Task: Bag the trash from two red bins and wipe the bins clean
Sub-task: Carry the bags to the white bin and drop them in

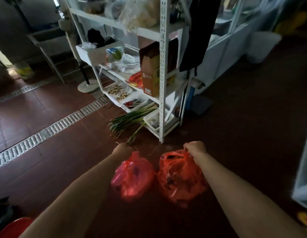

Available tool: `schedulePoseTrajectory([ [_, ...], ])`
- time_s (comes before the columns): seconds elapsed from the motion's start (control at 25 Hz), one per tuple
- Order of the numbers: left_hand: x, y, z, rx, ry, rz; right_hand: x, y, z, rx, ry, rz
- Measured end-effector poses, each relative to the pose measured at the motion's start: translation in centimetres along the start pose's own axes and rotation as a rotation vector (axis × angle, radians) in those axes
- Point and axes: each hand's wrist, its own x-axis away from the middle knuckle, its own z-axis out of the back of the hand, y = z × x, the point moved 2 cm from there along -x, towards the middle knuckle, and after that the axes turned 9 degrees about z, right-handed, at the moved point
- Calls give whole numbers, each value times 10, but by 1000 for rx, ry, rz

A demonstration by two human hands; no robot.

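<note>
Left bag (133,176) blurred; red bin (13,227) cut off.

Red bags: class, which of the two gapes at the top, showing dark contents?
The orange-red bag hanging from the right hand; its mouth gapes beside the grip. The pinker bag in the left hand narrows to a bunched neck.

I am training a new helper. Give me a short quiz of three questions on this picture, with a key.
1. True or false: the left hand grips the left bag, and the right hand grips the right bag.
2. What sticks out at the foot of the shelf? A green onions; B a ladder; C a chair.
3. Fill in: both bags are ___ in colour.
Key: 1 true; 2 A; 3 red.
</note>
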Motion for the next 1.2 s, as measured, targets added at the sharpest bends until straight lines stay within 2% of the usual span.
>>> schedulePoseTrajectory([
  [0.08, -10, 61, -30, 29, -15, -1, -31, 5, 52, 12, 2, -18],
  [0.32, -46, 256, -116, 23, -130, -67, -138, 46, 199, -175, 181, -173],
  [0.48, -92, 369, -174, -24, -213, -168, -209, 77, 280, -255, 333, -218],
  [0.64, -136, 498, -229, -120, -332, -295, -272, 109, 371, -479, 569, -348],
  [0.76, -167, 592, -267, -228, -334, -368, -315, 117, 437, -580, 665, -358],
  [1.04, -225, 789, -385, -297, -344, -401, -451, 161, 588, -586, 693, -356],
  [1.2, -244, 888, -442, -206, -337, -332, -529, 194, 676, -570, 620, -391],
])
